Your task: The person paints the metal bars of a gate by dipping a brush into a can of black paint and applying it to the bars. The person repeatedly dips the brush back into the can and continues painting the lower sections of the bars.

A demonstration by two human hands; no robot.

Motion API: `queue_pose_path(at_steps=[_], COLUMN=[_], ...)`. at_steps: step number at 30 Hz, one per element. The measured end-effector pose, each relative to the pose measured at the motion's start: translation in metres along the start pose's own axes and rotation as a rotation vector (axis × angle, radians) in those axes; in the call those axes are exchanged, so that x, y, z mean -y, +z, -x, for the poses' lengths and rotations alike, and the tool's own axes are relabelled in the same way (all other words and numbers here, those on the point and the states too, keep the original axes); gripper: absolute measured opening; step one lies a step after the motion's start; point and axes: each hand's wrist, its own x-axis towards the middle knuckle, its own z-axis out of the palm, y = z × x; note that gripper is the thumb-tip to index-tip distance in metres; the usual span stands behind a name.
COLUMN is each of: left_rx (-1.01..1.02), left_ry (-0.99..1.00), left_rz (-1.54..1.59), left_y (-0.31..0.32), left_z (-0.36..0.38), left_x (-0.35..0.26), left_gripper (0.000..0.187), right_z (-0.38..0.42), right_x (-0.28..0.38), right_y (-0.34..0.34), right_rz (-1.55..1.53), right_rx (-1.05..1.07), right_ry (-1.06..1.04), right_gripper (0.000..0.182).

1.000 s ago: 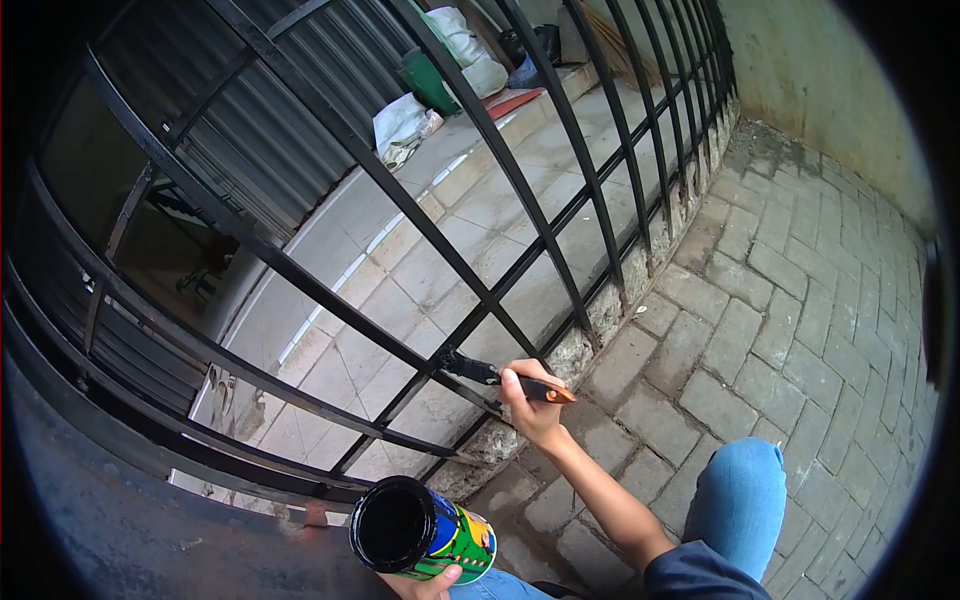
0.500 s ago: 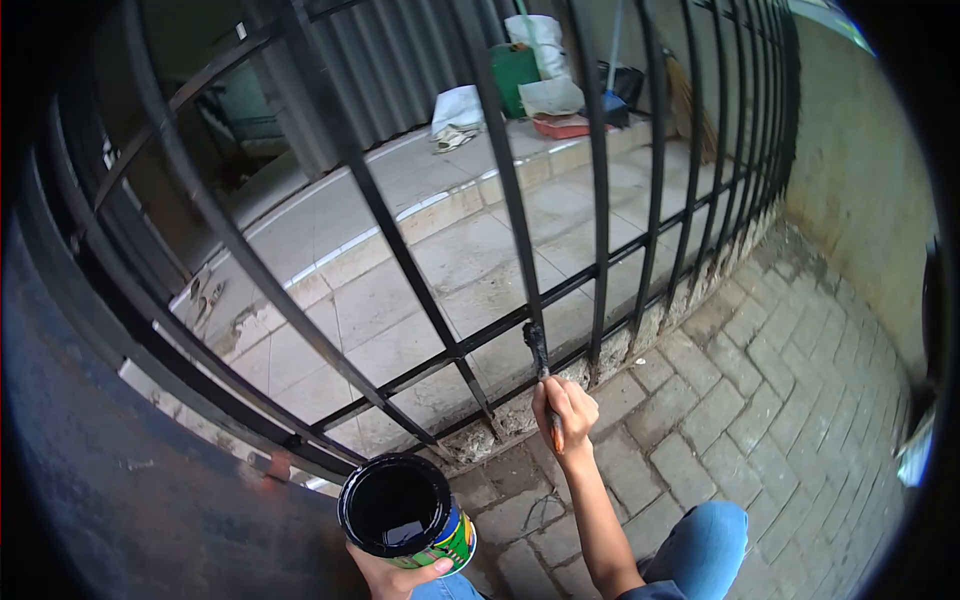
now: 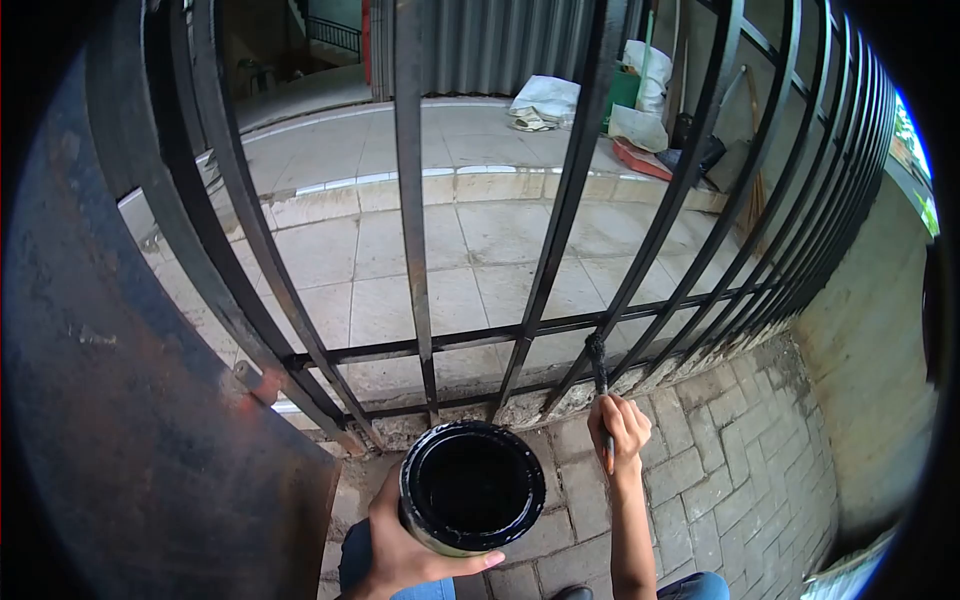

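My left hand (image 3: 400, 550) grips an open paint can (image 3: 537, 500) from below and the left side. Black paint fills its inside, and paint coats the rim. A paintbrush (image 3: 600, 375) is held in my closed right hand (image 3: 622, 430), its orange-tipped handle end sticking out below the fist. The brush's black-coated bristles point up and overlap an upright bar just under the lower rail (image 3: 480, 338) of the black metal fence (image 3: 411, 190). Several bars to the left look duller and greyer near their lower ends.
A dark metal panel (image 3: 180, 430) stands close on the left. Grey paving blocks (image 3: 700, 470) cover the ground, and a wall (image 3: 870, 330) rises on the right. Behind the bars lie a tiled step (image 3: 400, 195), a white sack (image 3: 545, 97) and a red dustpan (image 3: 641, 158).
The view has turned and levelled, so the fence looks more upright. The can sits further right in view. The brush stays near the lower rail, still in my right hand.
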Motion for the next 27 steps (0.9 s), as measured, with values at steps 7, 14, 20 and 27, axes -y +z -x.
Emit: queue_pose_path(at_steps=[7,14,20,27], left_rx=[0.088,-0.102,-0.145,-0.151], left_ry=[-0.065,-0.123,-0.086,-0.112], left_rz=[-0.045,0.009,0.048,-0.066], left_y=[-0.007,-0.015,-0.025,-0.029], left_z=[0.011,0.036,0.044,0.053], left_x=[-0.001,0.002,0.009,0.007], left_gripper=[0.078,0.090,0.092,0.088], right_z=[0.021,0.015,0.056,0.031], right_x=[0.050,0.077,0.084,0.071], right_y=[0.013,0.051,0.063,0.058], right_rz=[-0.241,-0.319,-0.360,-0.269], right_rx=[-0.128,-0.297,-0.293,-0.356], right_ry=[0.498,0.224,0.333,0.269], right_gripper=[0.002,0.018,0.018,0.016])
